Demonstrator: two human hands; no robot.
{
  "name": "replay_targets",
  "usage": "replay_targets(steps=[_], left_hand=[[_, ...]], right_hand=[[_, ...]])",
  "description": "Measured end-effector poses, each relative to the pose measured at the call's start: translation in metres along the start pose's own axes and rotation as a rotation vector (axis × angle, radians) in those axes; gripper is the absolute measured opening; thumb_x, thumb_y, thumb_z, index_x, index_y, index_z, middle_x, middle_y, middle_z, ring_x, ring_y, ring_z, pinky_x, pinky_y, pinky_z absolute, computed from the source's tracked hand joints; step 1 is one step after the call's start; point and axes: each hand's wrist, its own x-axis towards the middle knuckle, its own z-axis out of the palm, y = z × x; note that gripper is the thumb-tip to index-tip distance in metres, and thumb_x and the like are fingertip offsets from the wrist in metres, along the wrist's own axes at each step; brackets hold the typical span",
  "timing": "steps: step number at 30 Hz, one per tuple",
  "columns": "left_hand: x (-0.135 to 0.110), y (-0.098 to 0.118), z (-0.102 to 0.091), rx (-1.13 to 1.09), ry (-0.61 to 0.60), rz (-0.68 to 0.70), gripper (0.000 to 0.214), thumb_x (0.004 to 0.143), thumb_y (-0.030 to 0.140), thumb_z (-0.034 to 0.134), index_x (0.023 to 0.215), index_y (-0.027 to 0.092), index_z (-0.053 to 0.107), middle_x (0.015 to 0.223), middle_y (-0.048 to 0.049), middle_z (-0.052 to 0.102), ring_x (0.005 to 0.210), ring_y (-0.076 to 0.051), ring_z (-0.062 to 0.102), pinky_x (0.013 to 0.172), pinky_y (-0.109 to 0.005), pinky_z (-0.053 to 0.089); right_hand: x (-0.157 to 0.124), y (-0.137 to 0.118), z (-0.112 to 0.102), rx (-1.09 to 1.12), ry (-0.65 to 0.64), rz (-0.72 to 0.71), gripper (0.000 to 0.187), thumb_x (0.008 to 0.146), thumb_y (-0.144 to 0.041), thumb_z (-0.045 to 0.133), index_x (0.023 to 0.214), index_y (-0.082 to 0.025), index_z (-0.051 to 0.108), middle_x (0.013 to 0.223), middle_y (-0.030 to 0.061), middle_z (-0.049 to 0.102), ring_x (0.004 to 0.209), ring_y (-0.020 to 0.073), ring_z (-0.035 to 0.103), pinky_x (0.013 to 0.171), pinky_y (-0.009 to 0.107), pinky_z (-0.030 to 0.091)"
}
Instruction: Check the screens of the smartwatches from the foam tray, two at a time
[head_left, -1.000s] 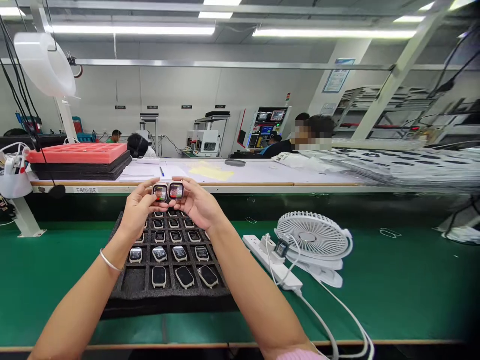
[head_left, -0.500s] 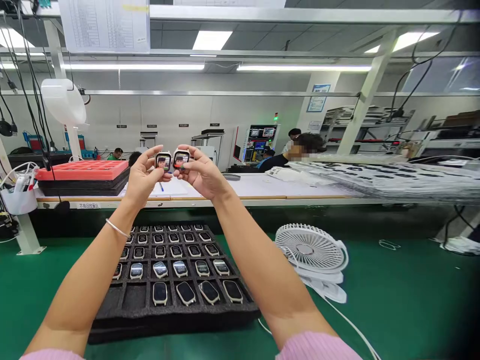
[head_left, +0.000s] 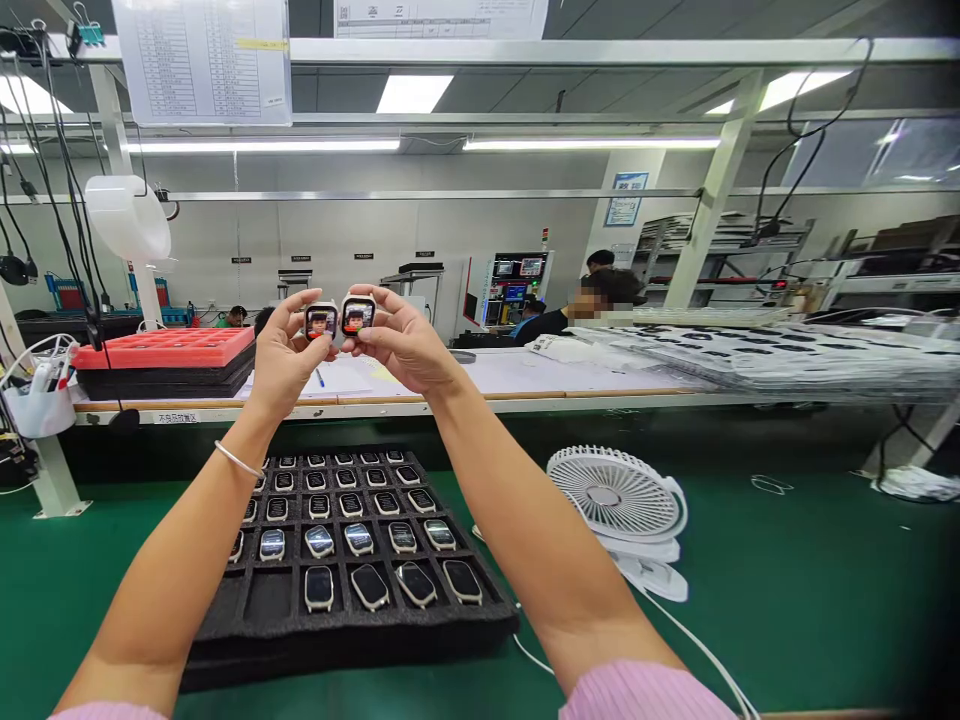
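Observation:
Both arms stretch forward over a black foam tray (head_left: 352, 636). My left hand (head_left: 289, 350) is closed on a smartwatch (head_left: 321, 321), held upright with its lit screen toward me. A second smartwatch (head_left: 358, 316) sits in my right hand (head_left: 405, 345), close beside the first, its screen lit too. Thumb and fingers grip each watch at its edges. Below, the tray holds rows of strapless smartwatches (head_left: 370, 586) in square pockets. At its front left, pockets (head_left: 268, 597) lie bare; my left forearm hides part of that side.
A white fan (head_left: 616, 495) with a cable stands right of the tray on the green mat (head_left: 795, 600). Behind, a raised shelf holds red trays (head_left: 165, 349), papers and stacked clear plastic trays (head_left: 810, 355). A white basket (head_left: 41, 408) hangs at left. Co-workers (head_left: 592, 295) sit beyond.
The view has tilted up slightly and shifted. Both watches stay side by side in my hands, and the pictures on their screens look a little different.

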Motion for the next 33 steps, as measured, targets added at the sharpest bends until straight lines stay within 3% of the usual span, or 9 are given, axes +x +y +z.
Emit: replay_targets(steps=[4,7,13,20,26,33], left_hand=[[-0.015,0.001,-0.001,0.016,-0.004,0.006,0.051,0.069,0.016,0.077,0.117,0.022,0.062,0.091,0.0000,0.068,0.064,-0.011,0.065,0.064,-0.027,0.058],[-0.041,-0.001,-0.003,0.037,-0.032,-0.032,0.050,0.071,0.016,0.076,0.119,0.022,0.062,0.093,0.0001,0.068,0.065,-0.010,0.066,0.067,-0.026,0.060],[-0.112,-0.023,-0.017,0.064,-0.057,-0.197,0.050,0.074,0.015,0.073,0.122,0.022,0.062,0.098,-0.0011,0.071,0.069,-0.010,0.070,0.068,-0.023,0.061],[-0.181,-0.048,-0.034,0.094,0.025,-0.460,0.042,0.077,0.021,0.075,0.118,0.020,0.064,0.096,-0.0021,0.072,0.065,-0.008,0.067,0.066,-0.023,0.061],[-0.198,-0.061,-0.035,0.113,0.101,-0.551,0.041,0.074,0.027,0.079,0.112,0.019,0.066,0.092,-0.0016,0.072,0.058,-0.006,0.062,0.058,-0.020,0.059],[-0.203,-0.064,-0.038,0.085,0.042,-0.592,0.043,0.077,0.025,0.076,0.118,0.019,0.064,0.100,-0.0037,0.072,0.065,-0.009,0.068,0.065,-0.024,0.063]], right_hand=[[-0.015,0.002,0.006,-0.003,0.025,0.012,0.052,0.070,-0.023,0.077,0.118,-0.024,0.059,0.090,-0.0006,0.066,0.074,0.0153,0.066,0.075,0.035,0.054],[-0.039,0.014,0.012,0.045,0.056,0.049,0.051,0.070,-0.021,0.077,0.117,-0.025,0.060,0.090,-0.0015,0.066,0.071,0.0143,0.066,0.074,0.034,0.055],[-0.103,0.064,0.028,0.208,0.169,0.197,0.050,0.071,-0.019,0.075,0.118,-0.025,0.060,0.091,-0.0025,0.069,0.068,0.0114,0.067,0.069,0.028,0.058],[-0.164,0.116,0.047,0.325,0.263,0.414,0.041,0.075,-0.021,0.074,0.114,-0.024,0.063,0.085,-0.0027,0.071,0.065,0.0125,0.069,0.066,0.029,0.058],[-0.181,0.135,0.045,0.345,0.258,0.495,0.038,0.078,-0.025,0.074,0.114,-0.024,0.062,0.083,-0.0026,0.070,0.064,0.0127,0.069,0.064,0.028,0.058],[-0.185,0.137,0.042,0.340,0.271,0.522,0.042,0.074,-0.023,0.077,0.114,-0.024,0.063,0.082,-0.0034,0.071,0.063,0.0129,0.069,0.063,0.028,0.057]])
